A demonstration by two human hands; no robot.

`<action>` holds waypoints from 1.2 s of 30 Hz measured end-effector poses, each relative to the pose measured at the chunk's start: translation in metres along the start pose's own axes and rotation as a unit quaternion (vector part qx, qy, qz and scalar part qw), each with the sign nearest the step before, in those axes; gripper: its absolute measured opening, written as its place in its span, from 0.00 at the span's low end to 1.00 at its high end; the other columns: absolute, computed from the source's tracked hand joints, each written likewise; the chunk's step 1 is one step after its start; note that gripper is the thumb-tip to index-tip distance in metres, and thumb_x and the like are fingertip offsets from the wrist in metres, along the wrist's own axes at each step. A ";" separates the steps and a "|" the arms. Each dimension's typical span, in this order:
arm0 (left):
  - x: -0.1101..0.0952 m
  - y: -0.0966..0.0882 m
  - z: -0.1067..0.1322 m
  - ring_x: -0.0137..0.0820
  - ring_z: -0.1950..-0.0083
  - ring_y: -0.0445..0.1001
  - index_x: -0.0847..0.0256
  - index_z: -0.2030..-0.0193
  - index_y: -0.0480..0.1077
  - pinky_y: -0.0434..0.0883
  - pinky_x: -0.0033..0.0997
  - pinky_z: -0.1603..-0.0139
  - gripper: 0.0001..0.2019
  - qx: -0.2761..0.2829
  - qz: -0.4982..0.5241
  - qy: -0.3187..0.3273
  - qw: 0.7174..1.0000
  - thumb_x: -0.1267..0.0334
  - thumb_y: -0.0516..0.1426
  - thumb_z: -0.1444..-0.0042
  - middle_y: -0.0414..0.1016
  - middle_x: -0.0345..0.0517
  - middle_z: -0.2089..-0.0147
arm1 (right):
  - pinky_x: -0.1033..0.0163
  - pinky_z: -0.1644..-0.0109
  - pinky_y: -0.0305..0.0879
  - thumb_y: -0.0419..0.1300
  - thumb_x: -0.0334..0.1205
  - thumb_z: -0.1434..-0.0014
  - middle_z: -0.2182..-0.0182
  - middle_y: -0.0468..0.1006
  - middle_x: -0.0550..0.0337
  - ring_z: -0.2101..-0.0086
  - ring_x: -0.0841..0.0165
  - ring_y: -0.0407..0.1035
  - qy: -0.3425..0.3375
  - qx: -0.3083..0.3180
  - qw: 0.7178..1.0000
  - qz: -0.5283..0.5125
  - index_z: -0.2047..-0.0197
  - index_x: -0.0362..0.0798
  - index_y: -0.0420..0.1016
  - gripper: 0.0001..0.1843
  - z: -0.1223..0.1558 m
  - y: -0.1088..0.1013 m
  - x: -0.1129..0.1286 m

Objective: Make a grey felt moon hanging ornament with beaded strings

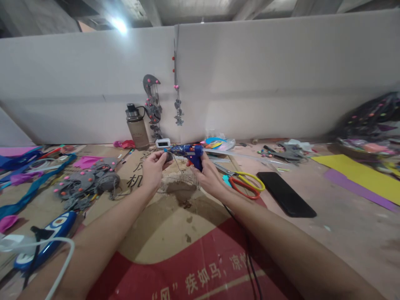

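Note:
My right hand (206, 173) is wrapped round the handle of a blue hot glue gun (194, 156), a clear glue stick (237, 155) reaching out of its back end to the right. The gun's nozzle points left, close to a small dark grey felt piece (169, 156) pinched in my left hand (156, 164). Whether nozzle and felt touch, I cannot tell. A thin grey string hangs below the felt. Under both hands lies a flattened cardboard sheet (150, 233) with dried glue marks and a red printed part.
Orange-and-yellow-handled scissors (246, 185) and a black phone (286, 193) lie at the right. Grey felt pieces with pink balls (84, 181) and a blue power strip (50, 237) are at the left. A bottle (138, 129) stands by the white partition (265, 75). The gun's black cord (250, 250) crosses the cardboard.

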State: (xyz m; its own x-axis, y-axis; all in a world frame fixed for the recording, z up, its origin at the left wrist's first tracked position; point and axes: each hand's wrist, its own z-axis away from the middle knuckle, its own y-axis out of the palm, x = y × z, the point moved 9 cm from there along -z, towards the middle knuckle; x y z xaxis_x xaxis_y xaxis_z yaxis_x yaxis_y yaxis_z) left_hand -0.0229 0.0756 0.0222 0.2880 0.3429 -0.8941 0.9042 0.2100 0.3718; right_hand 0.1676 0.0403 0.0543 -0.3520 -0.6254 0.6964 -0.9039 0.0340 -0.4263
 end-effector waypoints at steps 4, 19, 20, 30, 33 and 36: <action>-0.002 0.001 0.001 0.24 0.68 0.72 0.65 0.69 0.72 0.76 0.30 0.63 0.15 -0.003 0.001 0.001 1.000 0.58 0.67 0.61 0.72 0.40 0.69 | 0.58 0.52 0.60 0.52 0.38 0.42 0.62 0.73 0.55 0.61 0.64 0.66 0.008 0.010 1.000 0.012 0.54 0.47 0.64 0.12 0.001 0.002 -0.002; -0.008 -0.003 -0.001 0.26 0.66 0.73 0.65 0.68 0.73 0.76 0.34 0.60 0.12 -0.001 -0.008 0.042 0.999 0.59 0.65 0.57 0.74 0.43 0.67 | 0.53 0.47 0.60 0.51 0.38 0.43 0.57 0.72 0.50 0.56 0.60 0.66 0.023 -0.005 0.999 0.032 0.49 0.44 0.63 0.18 0.000 -0.001 0.000; -0.007 -0.004 -0.001 0.26 0.66 0.73 0.65 0.69 0.73 0.76 0.34 0.59 0.12 -0.006 -0.003 0.037 0.999 0.59 0.65 0.58 0.73 0.43 0.67 | 0.53 0.47 0.60 0.51 0.38 0.43 0.56 0.72 0.49 0.56 0.60 0.66 0.024 -0.011 0.999 0.028 0.48 0.44 0.63 0.19 -0.001 -0.001 -0.002; 0.000 0.000 0.003 0.27 0.66 0.74 0.64 0.67 0.72 0.76 0.33 0.61 0.14 -0.009 -0.001 0.011 1.000 0.60 0.66 0.59 0.73 0.42 0.68 | 0.58 0.63 0.66 0.55 0.35 0.47 0.77 0.71 0.58 0.72 0.63 0.70 0.253 0.055 0.961 0.098 0.66 0.47 0.66 0.04 0.004 0.006 -0.095; 0.000 0.007 0.008 0.27 0.66 0.74 0.64 0.67 0.72 0.76 0.33 0.61 0.13 0.013 -0.016 0.015 1.000 0.60 0.65 0.57 0.73 0.42 0.68 | 0.49 0.52 0.61 0.60 0.37 0.50 0.68 0.72 0.47 0.59 0.54 0.68 0.220 0.019 0.964 0.149 0.72 0.47 0.64 0.07 0.004 -0.007 -0.087; -0.002 0.014 0.014 0.27 0.67 0.74 0.64 0.67 0.73 0.76 0.34 0.61 0.12 0.028 -0.038 0.021 0.999 0.59 0.65 0.57 0.74 0.42 0.67 | 0.43 0.46 0.54 0.63 0.39 0.52 0.60 0.70 0.41 0.51 0.50 0.60 0.139 -0.063 0.966 0.210 0.70 0.46 0.65 0.10 0.002 -0.023 -0.054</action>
State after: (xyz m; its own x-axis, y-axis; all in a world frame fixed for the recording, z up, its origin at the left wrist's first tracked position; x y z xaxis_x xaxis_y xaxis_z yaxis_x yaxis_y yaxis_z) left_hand -0.0061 0.0645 0.0260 0.2049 0.3661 -0.9077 0.9399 0.1853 0.2869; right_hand 0.2076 0.0716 0.0253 -0.7300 -0.3037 0.6123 -0.6833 0.3443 -0.6439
